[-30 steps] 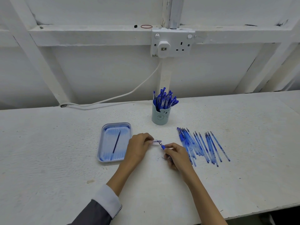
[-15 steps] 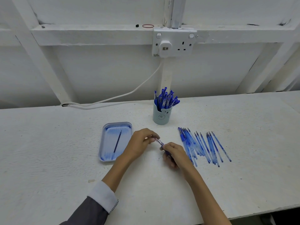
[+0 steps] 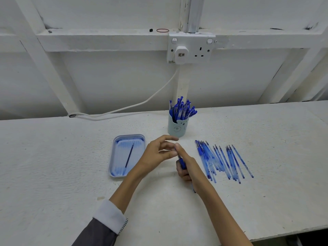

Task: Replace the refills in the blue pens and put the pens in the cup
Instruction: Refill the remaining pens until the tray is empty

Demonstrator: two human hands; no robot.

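Gripped the blue pen [image 3: 182, 162] in the right hand [image 3: 190, 167], fingers curled round the barrel, index finger laid along it and reaching up to the left fingertips. Held it steeply, with the upper end up between the two hands and the lower end poking out beneath the right wrist. Set the left hand [image 3: 156, 153] close beside the right, fingers fanned and loosely bent, index finger stretched toward the cup [image 3: 176, 127] just beyond it. Could not tell whether thumb and middle finger pinched the pen's tip. Had the cup, crammed with pens [image 3: 182, 110], just past both hands. Had loose refills [image 3: 223, 160] spread just right of the right hand, and a tray [image 3: 120, 173] with one dark refill [image 3: 129, 158] just left of the left hand.

Half a second earlier, pinched the pen's end with left fingers bunched together; since then spread them apart. Drew the pen deeper into the right fist and tipped it more upright. Left cup, tray and refills where they were.
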